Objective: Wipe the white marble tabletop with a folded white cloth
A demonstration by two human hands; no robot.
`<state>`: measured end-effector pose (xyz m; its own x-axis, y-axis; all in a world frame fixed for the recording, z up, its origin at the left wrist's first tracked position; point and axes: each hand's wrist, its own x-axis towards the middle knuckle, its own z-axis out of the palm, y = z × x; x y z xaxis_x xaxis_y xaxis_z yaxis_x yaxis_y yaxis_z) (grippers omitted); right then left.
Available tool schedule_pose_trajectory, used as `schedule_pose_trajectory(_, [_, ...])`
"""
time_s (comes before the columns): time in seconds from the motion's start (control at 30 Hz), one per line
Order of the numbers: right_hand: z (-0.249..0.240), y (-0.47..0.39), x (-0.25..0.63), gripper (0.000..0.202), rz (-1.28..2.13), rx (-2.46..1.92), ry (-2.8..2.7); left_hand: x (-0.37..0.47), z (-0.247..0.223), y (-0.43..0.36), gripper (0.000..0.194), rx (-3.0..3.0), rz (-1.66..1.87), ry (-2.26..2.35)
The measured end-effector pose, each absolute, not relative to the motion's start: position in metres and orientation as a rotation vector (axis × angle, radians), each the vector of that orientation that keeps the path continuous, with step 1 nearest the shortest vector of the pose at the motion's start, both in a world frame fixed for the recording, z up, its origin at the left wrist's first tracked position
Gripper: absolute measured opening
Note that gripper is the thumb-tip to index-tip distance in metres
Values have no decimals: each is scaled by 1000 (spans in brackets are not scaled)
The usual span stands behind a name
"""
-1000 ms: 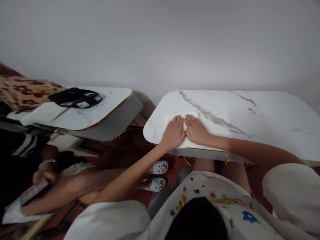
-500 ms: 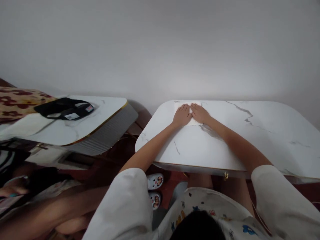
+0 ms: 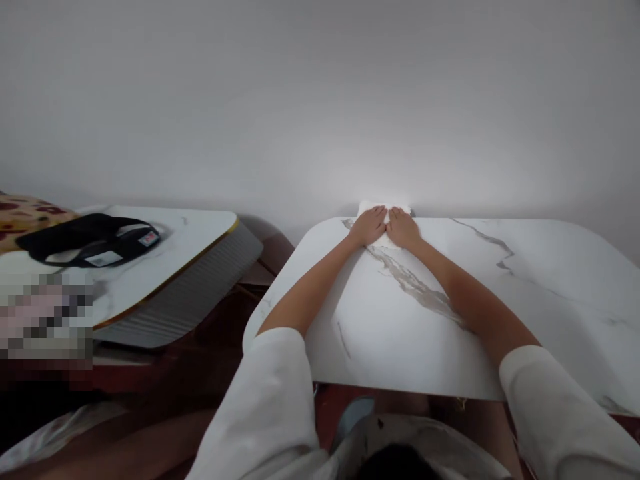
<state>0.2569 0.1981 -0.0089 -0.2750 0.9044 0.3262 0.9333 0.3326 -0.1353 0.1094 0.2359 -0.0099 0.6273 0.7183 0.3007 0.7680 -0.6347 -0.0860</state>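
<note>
White cloth (image 3: 386, 241) lies at the far edge of the marble-patterned table (image 3: 370, 320), its far part reaching past that edge toward the wall (image 3: 320, 100), as I see it through my head camera. I have the left hand (image 3: 369, 225) and right hand (image 3: 403, 228) side by side on it, both opened flat, palms down, fingers pointing wallward. Off to my left, a black strapped item (image 3: 70, 235) rests on a second table (image 3: 200, 230).

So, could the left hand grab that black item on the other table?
Probably not without leaning: the left hand rests on the white cloth, and the black item lies off to the left, across the gap between this table and the other table.
</note>
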Motion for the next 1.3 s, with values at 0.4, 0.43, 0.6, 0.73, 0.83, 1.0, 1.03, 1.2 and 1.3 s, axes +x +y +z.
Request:
schedule_pose_trajectory(0.4, [-9,64,248,57,-56,-1693,-2195,100,-6,110,58,-2760,-329,-1152])
schedule_pose_trajectory(0.43, [-9,51,244,58,-47,-1666,-2217,94,-5,93,57,-2749,-331,-1184])
schedule_pose_trajectory(0.6, [-10,-10,225,59,15,-1492,-2306,72,-2,4,58,-2639,-275,-1426])
schedule_pose_trajectory(0.73, [-9,-51,231,58,45,-1396,-2376,77,-1,-53,59,-2573,-249,-1560])
schedule_pose_trajectory(0.83, [-7,-69,250,58,43,-1359,-2426,95,-2,-74,59,-2561,-276,-1588])
schedule_pose_trajectory(1.0, [-10,-62,291,56,-22,-1369,-2415,133,-4,-61,58,-2629,-326,-1525])
schedule_pose_trajectory(1.03, [-10,-54,298,56,-43,-1386,-2408,141,-4,-52,57,-2644,-331,-1511])
schedule_pose_trajectory(1.2, [-12,0,319,56,-109,-1460,-2406,165,-3,7,57,-2674,-339,-1462])
schedule_pose_trajectory(1.3, [-11,41,319,55,-134,-1468,-2401,167,-5,50,56,-2655,-372,-1436])
